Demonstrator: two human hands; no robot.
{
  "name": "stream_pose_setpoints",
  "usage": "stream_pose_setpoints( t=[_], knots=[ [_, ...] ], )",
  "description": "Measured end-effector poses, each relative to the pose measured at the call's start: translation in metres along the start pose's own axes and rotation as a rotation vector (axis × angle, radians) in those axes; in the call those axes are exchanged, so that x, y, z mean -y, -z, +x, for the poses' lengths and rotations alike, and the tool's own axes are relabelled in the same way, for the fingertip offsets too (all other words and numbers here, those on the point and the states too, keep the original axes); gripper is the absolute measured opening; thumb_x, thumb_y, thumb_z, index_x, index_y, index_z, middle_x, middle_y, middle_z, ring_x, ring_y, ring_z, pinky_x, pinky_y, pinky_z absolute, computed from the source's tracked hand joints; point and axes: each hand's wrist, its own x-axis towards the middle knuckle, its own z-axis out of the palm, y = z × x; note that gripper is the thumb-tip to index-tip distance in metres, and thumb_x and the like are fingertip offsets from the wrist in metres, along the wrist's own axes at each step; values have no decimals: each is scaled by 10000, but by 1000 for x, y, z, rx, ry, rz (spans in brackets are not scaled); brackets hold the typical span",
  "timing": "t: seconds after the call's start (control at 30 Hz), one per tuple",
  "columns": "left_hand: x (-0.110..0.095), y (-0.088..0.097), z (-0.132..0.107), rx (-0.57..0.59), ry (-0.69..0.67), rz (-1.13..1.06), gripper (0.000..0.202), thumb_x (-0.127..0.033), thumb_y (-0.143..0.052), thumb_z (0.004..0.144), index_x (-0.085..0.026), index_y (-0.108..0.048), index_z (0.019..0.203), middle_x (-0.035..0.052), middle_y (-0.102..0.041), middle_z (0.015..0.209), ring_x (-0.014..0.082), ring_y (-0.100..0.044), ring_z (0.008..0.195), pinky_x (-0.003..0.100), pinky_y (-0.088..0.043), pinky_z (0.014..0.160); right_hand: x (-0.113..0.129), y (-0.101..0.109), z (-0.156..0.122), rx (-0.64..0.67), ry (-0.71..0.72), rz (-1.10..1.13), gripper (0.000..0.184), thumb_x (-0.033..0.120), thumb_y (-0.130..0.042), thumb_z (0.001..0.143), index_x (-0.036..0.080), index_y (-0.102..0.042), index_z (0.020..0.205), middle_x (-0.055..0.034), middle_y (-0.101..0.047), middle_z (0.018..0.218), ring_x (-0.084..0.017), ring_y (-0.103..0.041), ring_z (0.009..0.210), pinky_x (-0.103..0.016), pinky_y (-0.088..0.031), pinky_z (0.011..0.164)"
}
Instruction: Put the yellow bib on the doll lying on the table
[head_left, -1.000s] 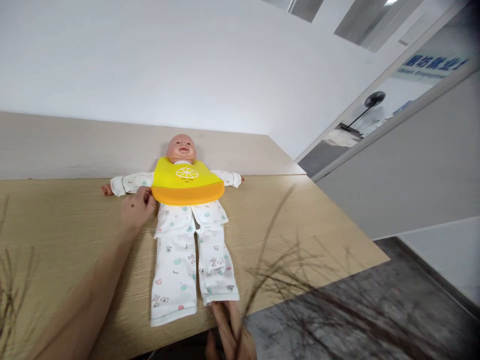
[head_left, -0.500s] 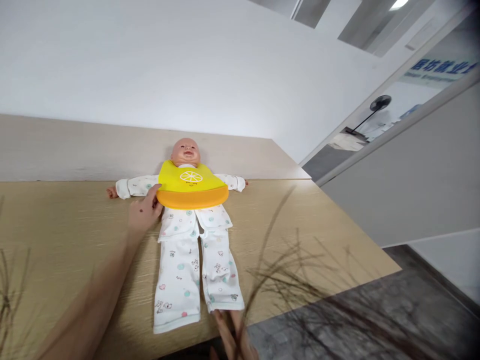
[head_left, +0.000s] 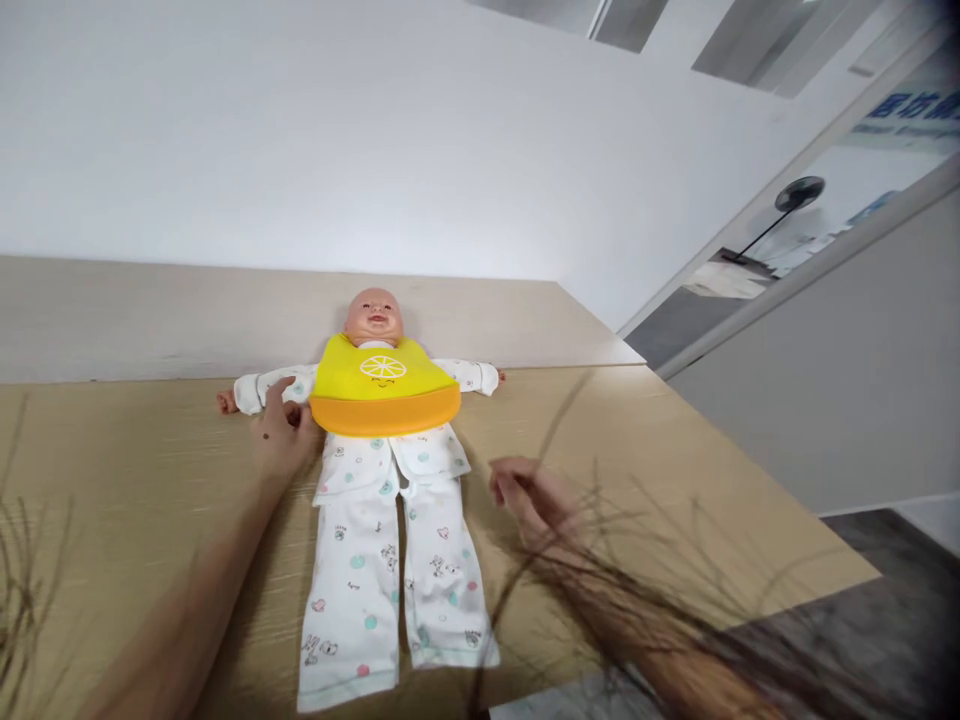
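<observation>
A baby doll [head_left: 374, 315] lies on its back with its arms spread wide. It wears a white printed pyjama top [head_left: 351, 462] and matching trousers [head_left: 352, 580]. Over its chest lies a yellow bib [head_left: 337, 372] with a citrus-slice print and an orange pocket [head_left: 385, 411] along the lower edge. My left hand [head_left: 285, 430] is beside the pocket's left end, near the doll's sleeve, fingers apart; whether it touches the bib I cannot tell. To the right of the doll, my right hand [head_left: 536, 500] hovers over the table, slightly blurred, fingers loosely bent and holding nothing visible.
The wooden table [head_left: 667, 480] has a pale raised board [head_left: 150, 320] along its back, against a white wall [head_left: 300, 130]. Its right edge slopes toward the grey floor [head_left: 847, 620]. Beyond a window stands a black fan [head_left: 799, 193]. Dark hair strands cross the lower view.
My right hand has come up from the front edge by the trouser legs to the doll's right side. My left hand has shifted slightly off the bib's edge, its fingers spreading.
</observation>
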Motion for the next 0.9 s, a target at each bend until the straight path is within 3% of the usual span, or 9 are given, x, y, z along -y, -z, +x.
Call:
stream_pose_setpoints(
  t=[0.07, 0.13, 0.17, 0.23, 0.33, 0.47, 0.6, 0.73, 0.9],
  knots=[
    [2, 2, 10, -66, 79, -62, 474, -290, -514, 851, -157, -519, 1306, -35, -611, 642, 158, -557, 583, 283, -450, 654, -18, -10, 40, -48, -106, 169, 293, 334, -559, 965, 85, -707, 921, -37, -653, 700, -82, -605, 590, -184, -475, 565],
    [2, 2, 28, -156, 167, -183, 431, -240, -524, 799, -161, -573, 1219, -26, -606, 639, 153, -560, 587, 278, -454, 649, -33, -21, 77, -101, -243, 283, 463, 372, -429, 953, 3, -691, 854, -11, -590, 650, -49, -582, 575, -172, -361, 547],
    [0, 1, 40, -206, 211, -264, 406, -212, -521, 763, -162, -599, 1158, -20, -606, 636, 151, -568, 589, 272, -450, 636, -41, -27, 95, -135, -317, 366, 321, 372, -610, 879, 62, -688, 849, -3, -612, 630, -64, -543, 544, -171, -369, 498],
    [-9, -4, 67, -248, 263, -412, 349, -198, -517, 705, -167, -634, 1032, -7, -616, 649, 147, -567, 581, 254, -429, 578, -56, -41, 128, -188, -418, 464, 246, 348, -709, 757, 128, -694, 864, -25, -684, 727, -109, -616, 679, -185, -462, 577],
    [-27, -20, 107, -126, 292, -532, 251, -226, -551, 679, -168, -658, 899, 12, -651, 725, 138, -578, 629, 249, -461, 610, -76, -63, 174, -237, -531, 580, 297, 341, -733, 689, 178, -690, 934, -17, -707, 899, -129, -651, 815, -227, -521, 710],
    [-42, -42, 146, -53, 499, -620, 123, -228, -608, 676, -161, -637, 775, 30, -636, 786, 139, -559, 697, 264, -470, 654, -90, -93, 222, -167, -697, 688, 246, 275, -673, 718, 188, -643, 946, -4, -675, 900, -119, -634, 793, -241, -516, 765],
    [-45, -54, 168, 53, 739, -665, 149, -245, -621, 675, -169, -605, 802, 75, -660, 816, 178, -568, 643, 321, -466, 602, -94, -113, 248, 28, -816, 792, 178, 266, -629, 760, 180, -592, 911, -10, -653, 782, -148, -616, 683, -263, -502, 672],
    [-48, -65, 171, 233, 791, -750, 168, -281, -600, 720, -166, -621, 842, 77, -630, 671, 190, -533, 530, 312, -428, 529, -94, -128, 259, 305, -997, 879, 252, 387, -539, 863, 151, -622, 897, -54, -661, 701, -198, -608, 630, -310, -512, 631],
    [-47, -75, 161, 333, 800, -938, 169, -286, -540, 795, -160, -637, 853, 55, -619, 638, 200, -576, 552, 310, -497, 553, -93, -141, 258, 225, -1016, 979, 240, 371, -508, 907, 163, -628, 902, -28, -639, 646, -194, -600, 615, -325, -539, 696]
  ],
)
